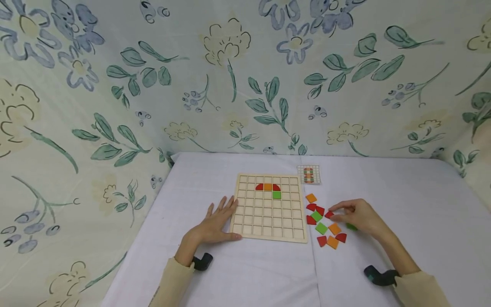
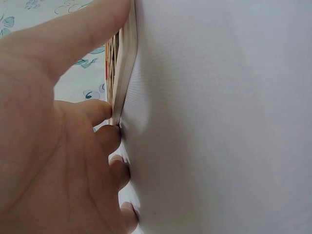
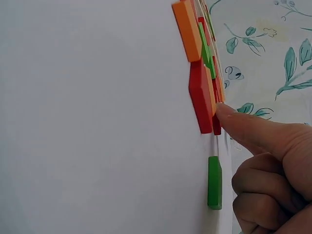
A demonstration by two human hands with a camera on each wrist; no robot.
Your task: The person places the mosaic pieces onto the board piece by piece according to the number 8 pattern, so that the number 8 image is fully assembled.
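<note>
Left hand (image 1: 215, 224) flat, fingers straight, pressing grid board (image 1: 268, 221) left edge. Right hand (image 1: 358, 217) right of board, fingertips pinching red piece (image 1: 329, 214); loose pieces (image 1: 321, 228) alongside.

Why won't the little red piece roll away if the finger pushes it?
The red piece under the right hand looks flat and thin, so it would probably slide on the white tablecloth, not roll. It seems stiff like wood and likely light, judging by its small size.
</note>
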